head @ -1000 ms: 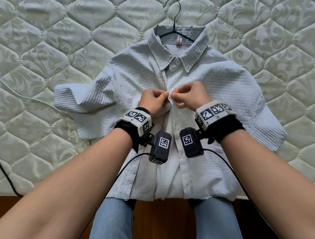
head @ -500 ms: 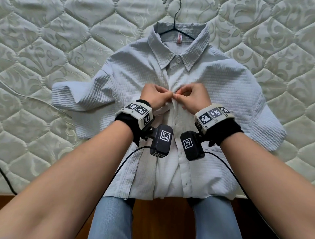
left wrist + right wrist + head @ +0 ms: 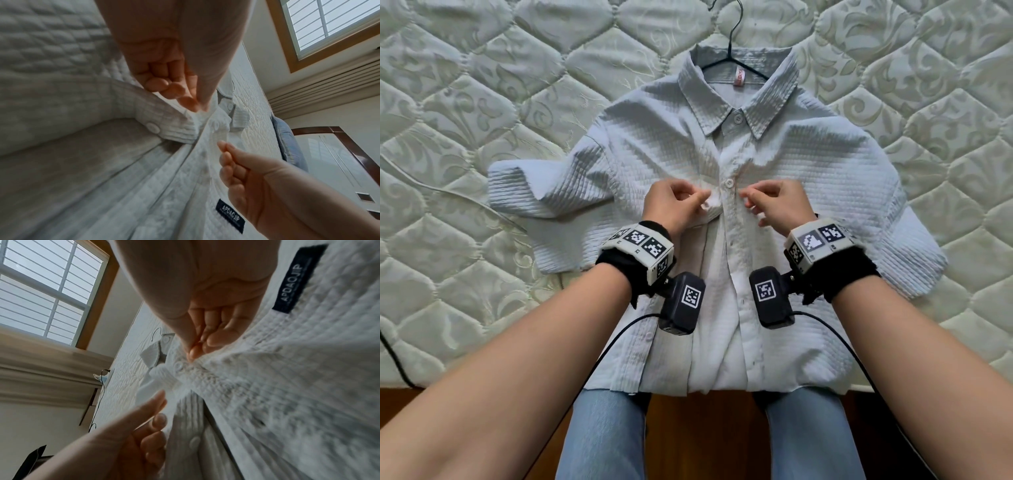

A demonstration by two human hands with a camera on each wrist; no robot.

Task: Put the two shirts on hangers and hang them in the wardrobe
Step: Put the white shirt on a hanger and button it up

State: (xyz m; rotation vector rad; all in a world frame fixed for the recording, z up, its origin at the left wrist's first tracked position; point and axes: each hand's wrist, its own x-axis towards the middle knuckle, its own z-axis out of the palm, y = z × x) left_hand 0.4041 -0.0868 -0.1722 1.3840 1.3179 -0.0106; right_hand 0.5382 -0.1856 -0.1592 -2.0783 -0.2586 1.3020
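Note:
A light blue ribbed short-sleeved shirt lies face up on the mattress. A black wire hanger sits inside its collar, hook pointing away from me. The collar button and the second button are fastened. My left hand pinches a fold of the left front edge just left of that button, as the left wrist view shows. On the other side of the button, my right hand has its thumb and forefinger tips pinched on the right front edge. Below my hands the shirt front hangs open.
The quilted mattress spreads out on all sides of the shirt. A thin cable crosses it at the left. My knees in jeans stand at the mattress's near edge. A blue checked cloth lies at the mattress's far end.
My hands were pressed together over the shirt front. They have drawn apart, and a fastened button now shows between them.

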